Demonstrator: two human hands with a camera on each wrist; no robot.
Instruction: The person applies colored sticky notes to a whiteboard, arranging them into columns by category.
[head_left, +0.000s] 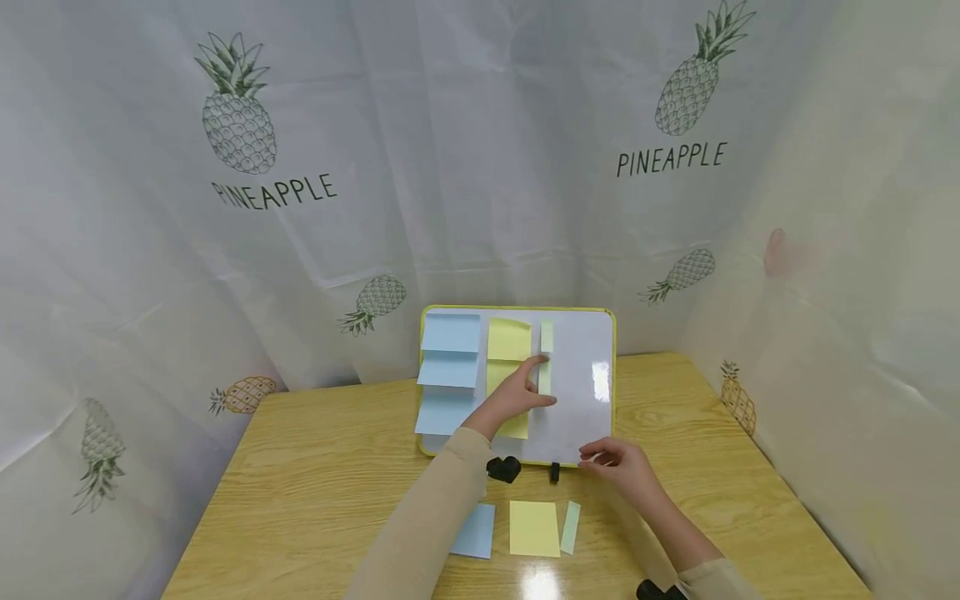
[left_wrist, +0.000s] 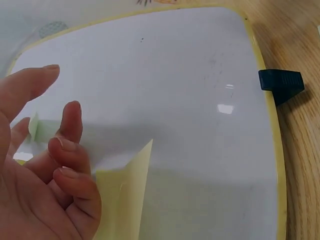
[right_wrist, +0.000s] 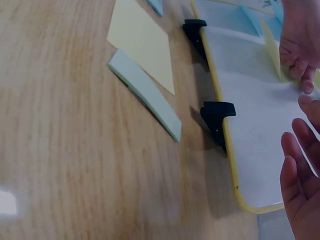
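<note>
A whiteboard [head_left: 581, 358] with a yellow rim leans at the back of the table. My left hand [head_left: 517, 395] reaches across its middle; the index fingertip touches beside the narrow green sticky strips [head_left: 547, 335], and the thumb points right. In the left wrist view a green strip [left_wrist: 46, 131] lies behind the fingers, one end lifted. Yellow sticky notes [head_left: 509, 339] hang left of the strips, partly hidden by this hand. Blue sticky notes [head_left: 450, 333] form the leftmost column. My right hand [head_left: 621, 472], fingers loosely bent and holding nothing visible, hovers near the board's lower right edge.
On the table [head_left: 315, 483] before the board lie a blue note pad [head_left: 476, 533], partly covered by the left sleeve, a yellow pad [head_left: 534, 528] and a narrow green pad [head_left: 571, 528]. Black clips [right_wrist: 218, 109] grip the board's lower edge. A pineapple-print curtain [head_left: 465, 183] hangs behind.
</note>
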